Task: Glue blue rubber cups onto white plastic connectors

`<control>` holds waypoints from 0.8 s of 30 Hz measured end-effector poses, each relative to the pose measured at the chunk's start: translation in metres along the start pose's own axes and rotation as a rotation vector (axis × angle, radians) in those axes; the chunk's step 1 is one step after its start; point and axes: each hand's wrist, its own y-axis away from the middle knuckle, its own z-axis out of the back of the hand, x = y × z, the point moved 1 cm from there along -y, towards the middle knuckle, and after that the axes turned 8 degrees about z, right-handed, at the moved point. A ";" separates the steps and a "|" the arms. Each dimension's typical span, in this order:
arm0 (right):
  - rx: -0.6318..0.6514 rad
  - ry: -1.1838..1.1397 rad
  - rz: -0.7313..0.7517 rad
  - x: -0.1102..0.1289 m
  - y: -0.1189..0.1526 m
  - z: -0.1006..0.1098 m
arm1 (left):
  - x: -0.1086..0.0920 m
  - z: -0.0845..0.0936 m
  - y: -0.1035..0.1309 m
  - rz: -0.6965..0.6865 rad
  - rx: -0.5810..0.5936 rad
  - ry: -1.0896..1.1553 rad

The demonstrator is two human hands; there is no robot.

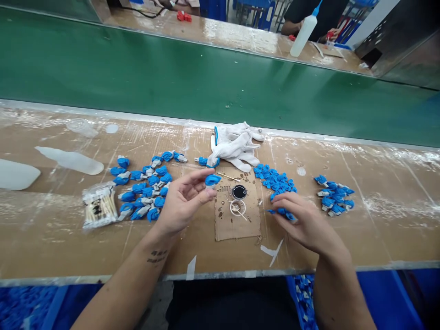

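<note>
My left hand (pixel 187 197) pinches a blue plastic part (pixel 212 180) between thumb and fingers, above the left edge of a cardboard piece (pixel 225 229). My right hand (pixel 305 220) curls at the near end of a pile of small flat blue pieces (pixel 275 178). Small blue pieces (pixel 286 213) show between its thumb and fingers, partly hidden. On the cardboard stand a small cup of dark liquid (pixel 239 192) and a clear cup (pixel 238 207) with a cotton swab leaning in it. Another swab (pixel 228 177) lies behind them.
Blue-and-grey parts (pixel 146 188) lie in a group on the left, others (pixel 335 195) on the right. A bag of cotton swabs (pixel 99 206), white gloves (pixel 237 144) and white bottles (pixel 70 159) rest on the table. Beyond the green belt (pixel 192 82), other people sit near a squeeze bottle (pixel 304 35).
</note>
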 end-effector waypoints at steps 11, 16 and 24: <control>-0.405 -0.128 0.231 0.059 -0.073 0.005 | 0.001 -0.018 0.008 0.069 0.152 0.045; -0.449 -0.062 0.256 0.065 -0.080 -0.016 | 0.004 -0.020 0.009 0.094 0.190 0.147; -0.382 -0.151 0.335 0.064 -0.080 -0.019 | 0.006 -0.020 0.009 0.050 0.207 0.183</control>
